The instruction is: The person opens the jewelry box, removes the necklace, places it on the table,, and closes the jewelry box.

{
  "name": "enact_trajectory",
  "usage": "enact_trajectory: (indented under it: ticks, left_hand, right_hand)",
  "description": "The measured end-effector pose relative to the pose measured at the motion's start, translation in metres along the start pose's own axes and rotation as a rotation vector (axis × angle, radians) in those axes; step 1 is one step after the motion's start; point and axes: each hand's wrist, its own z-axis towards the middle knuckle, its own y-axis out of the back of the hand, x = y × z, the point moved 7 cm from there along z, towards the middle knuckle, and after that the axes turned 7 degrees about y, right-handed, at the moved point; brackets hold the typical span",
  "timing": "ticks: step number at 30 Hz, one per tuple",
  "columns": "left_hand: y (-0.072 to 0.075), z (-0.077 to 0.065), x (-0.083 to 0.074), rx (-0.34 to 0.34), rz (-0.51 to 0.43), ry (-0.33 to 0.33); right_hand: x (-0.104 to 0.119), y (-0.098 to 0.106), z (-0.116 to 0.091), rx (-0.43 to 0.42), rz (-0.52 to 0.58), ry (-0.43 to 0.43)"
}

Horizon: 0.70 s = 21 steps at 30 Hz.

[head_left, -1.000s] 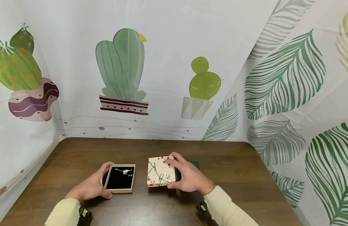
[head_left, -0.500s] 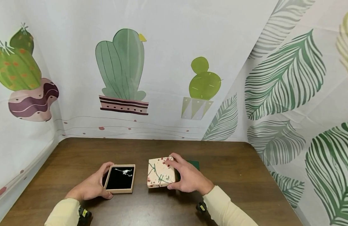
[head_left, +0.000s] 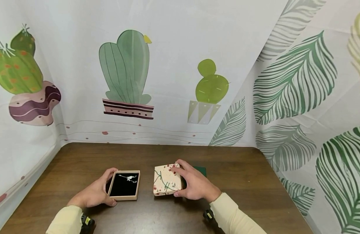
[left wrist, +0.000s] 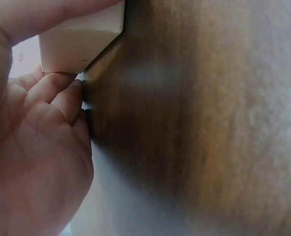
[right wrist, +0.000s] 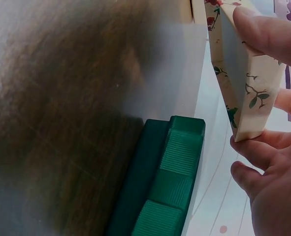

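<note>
My left hand (head_left: 96, 190) grips a shallow jewelry box base (head_left: 123, 198) by its left side, thumb at the near corner and fingers at the far one. Inside the base, a silvery piece of chain jewelry (head_left: 129, 177) lies on a black pad (head_left: 122, 188). My right hand (head_left: 196, 182) holds the cream box lid (head_left: 166, 178), printed with red blossoms and green stems, between thumb and fingers. In the right wrist view the lid (right wrist: 258, 93) is held off the table, its hollow underside partly showing. A gap separates lid and base.
A dark green object (head_left: 201, 170) with ridged sides sits on the brown wooden table (head_left: 156, 214), mostly hidden behind my right hand. Patterned cloth (head_left: 174, 65) with cacti and leaves hangs behind and at both sides of the table.
The lid in my right hand has shifted slightly nearer and to the right, with a small change of tilt. My left hand and the base have stayed in place.
</note>
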Motion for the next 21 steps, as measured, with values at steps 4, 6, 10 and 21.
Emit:
enact_trajectory:
  ticks: [4, 6, 10, 21]
  left_hand:
    - [-0.0004, -0.0003, -0.0002, 0.008, -0.011, 0.001]
    - [-0.0001, -0.0006, -0.0002, 0.009, -0.013, 0.006]
    - [0.0005, -0.0010, -0.0005, 0.006, -0.009, 0.014]
    - [0.0000, -0.0005, 0.0009, 0.009, -0.011, 0.019]
  right_hand:
    - [-0.0005, -0.0014, 0.0004, -0.002, -0.023, 0.015]
    - [-0.0007, -0.0022, 0.0009, -0.002, -0.044, 0.025]
    - [-0.0012, -0.0039, 0.0012, 0.012, -0.068, 0.038]
    - [-0.0041, -0.0060, 0.0011, 0.048, -0.061, 0.016]
